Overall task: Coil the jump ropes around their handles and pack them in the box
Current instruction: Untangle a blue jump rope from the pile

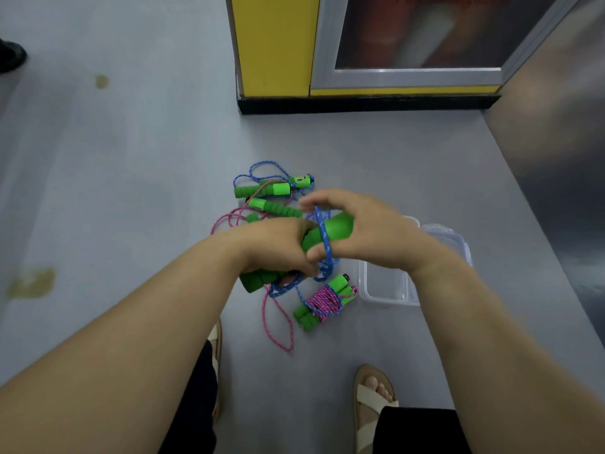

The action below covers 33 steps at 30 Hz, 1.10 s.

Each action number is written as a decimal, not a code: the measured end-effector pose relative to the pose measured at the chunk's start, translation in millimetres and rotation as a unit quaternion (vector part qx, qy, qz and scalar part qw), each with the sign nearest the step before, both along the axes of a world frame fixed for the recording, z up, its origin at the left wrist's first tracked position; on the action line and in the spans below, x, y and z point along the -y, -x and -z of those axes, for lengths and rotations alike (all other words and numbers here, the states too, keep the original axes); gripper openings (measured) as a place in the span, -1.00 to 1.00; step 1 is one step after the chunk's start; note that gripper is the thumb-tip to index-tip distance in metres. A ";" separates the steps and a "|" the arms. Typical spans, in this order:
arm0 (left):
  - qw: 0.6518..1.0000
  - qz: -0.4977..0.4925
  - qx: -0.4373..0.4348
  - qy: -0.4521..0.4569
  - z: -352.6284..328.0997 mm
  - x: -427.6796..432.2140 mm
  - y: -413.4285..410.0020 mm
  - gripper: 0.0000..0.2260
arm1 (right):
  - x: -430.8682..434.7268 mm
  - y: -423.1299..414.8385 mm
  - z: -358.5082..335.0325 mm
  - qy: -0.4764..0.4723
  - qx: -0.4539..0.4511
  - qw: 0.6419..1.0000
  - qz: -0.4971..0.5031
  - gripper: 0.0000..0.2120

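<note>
My left hand [278, 247] grips a pair of green foam handles [337, 229] held together above the floor. A blue cord [324, 244] loops around them, and my right hand [360, 229] pinches that cord near the handles' upper end. Below lies a finished bundle [322, 303], green handles wrapped in pink cord. Loose pink cord [278, 322] trails on the floor beneath my left hand. Farther off sit more green handles [271, 199] tangled with blue and pink cord. The clear plastic box [386, 286] stands open on the floor under my right wrist, partly hidden.
The box's clear lid [448, 237] lies just behind it. A grey wall [556, 191] runs along the right. A yellow-framed door with a black base [360, 104] stands ahead. My sandalled feet [373, 398] are at the bottom. Grey floor spreads to the left.
</note>
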<state>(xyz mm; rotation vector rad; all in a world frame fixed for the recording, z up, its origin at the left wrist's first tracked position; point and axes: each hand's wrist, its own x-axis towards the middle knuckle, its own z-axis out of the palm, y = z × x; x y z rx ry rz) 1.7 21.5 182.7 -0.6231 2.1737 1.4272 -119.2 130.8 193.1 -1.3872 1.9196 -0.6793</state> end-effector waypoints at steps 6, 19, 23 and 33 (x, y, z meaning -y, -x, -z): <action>0.998 0.063 -0.007 0.015 -6.4 -4.8 -2.8 -0.42 | 1.4 -2.4 -3.7 -0.146 -0.180 0.970 -0.075 -0.09; 0.957 0.145 -0.090 0.235 2.3 -18.2 -8.6 -0.58 | -1.2 -9.7 3.4 -0.175 -0.003 0.980 -0.098 -0.27; 0.945 0.144 -0.115 0.271 -2.4 -11.1 -6.0 -0.58 | -4.7 -8.2 9.7 -0.164 0.081 0.981 -0.070 -0.66; 0.827 0.074 -0.354 0.430 5.6 -13.1 -5.2 -0.69 | -13.1 6.9 11.9 -0.132 0.112 0.984 0.041 -0.21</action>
